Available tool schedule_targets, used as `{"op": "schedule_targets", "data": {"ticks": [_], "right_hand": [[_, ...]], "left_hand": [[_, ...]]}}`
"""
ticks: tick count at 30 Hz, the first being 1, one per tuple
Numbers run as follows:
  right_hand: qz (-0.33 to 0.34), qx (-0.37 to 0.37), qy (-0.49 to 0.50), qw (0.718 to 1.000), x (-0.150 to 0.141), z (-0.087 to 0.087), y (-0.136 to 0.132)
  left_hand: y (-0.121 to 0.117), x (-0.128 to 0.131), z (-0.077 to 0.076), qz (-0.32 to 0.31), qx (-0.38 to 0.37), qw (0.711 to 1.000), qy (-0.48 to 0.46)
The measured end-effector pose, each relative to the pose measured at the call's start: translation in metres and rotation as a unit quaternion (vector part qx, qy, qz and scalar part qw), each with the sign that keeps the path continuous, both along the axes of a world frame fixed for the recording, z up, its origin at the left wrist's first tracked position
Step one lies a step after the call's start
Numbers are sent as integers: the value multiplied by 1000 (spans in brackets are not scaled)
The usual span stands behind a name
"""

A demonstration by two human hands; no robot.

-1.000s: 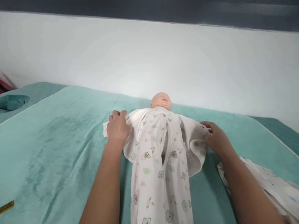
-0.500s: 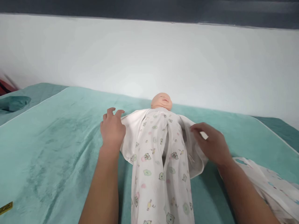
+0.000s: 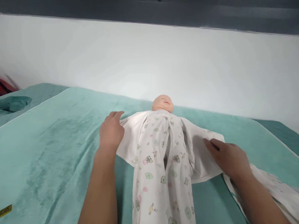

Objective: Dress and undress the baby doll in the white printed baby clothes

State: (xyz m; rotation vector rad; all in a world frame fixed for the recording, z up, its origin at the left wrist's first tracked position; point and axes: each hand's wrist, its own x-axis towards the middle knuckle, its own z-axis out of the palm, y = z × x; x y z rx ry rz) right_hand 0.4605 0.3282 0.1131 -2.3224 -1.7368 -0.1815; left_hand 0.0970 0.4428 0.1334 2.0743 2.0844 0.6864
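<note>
A doll with a bald head lies on its back, its body hidden under a long white baby gown printed with small green and pink animals. Plain white side flaps spread out at both sides of the gown. At the outer edge of the left flap, my left hand has its fingers closed on the cloth, though the fingertips are partly hidden. My right hand rests on the right flap, fingers stretched over the cloth towards the doll.
A teal sheet covers the bed, which meets a white wall behind the doll. Another patterned white cloth lies at the right, partly under my right forearm. A yellow-and-black strip is at the lower left.
The right flap, earlier folded inward, now lies spread out to the right, and my right hand has moved right with it. My left hand's fingers have drawn together at the left flap.
</note>
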Motion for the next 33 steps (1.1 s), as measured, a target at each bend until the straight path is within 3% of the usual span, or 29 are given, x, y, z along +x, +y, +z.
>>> {"op": "schedule_targets", "data": {"ticks": [2, 4, 7, 10, 16, 20, 24, 29, 33], "right_hand": [[-1, 22, -11, 1000, -10, -1, 1], [51, 87, -16, 995, -23, -3, 6], [173, 166, -12, 971, -43, -11, 20], [205, 146, -25, 967, -55, -20, 40], [168, 101, -32, 980, -58, -22, 67], [157, 68, 9, 985, -50, -17, 70], [83, 46, 75, 993, -34, -15, 73], [-3, 73, 191, 979, -9, -15, 83], [1, 105, 240, 965, -8, -17, 84]], "left_hand": [[3, 11, -3, -46, 74, 995, -53], [6, 24, -8, -98, 112, 985, -85], [13, 42, -20, -143, 113, 980, -78], [22, 53, -32, -136, 100, 985, -34], [31, 60, -35, -88, 87, 992, 30], [33, 55, -30, -15, 42, 998, 32], [36, 49, -28, 40, 2, 999, 22], [38, 47, -25, 62, -35, 997, 13], [37, 48, -24, 63, -41, 997, 8]]}}
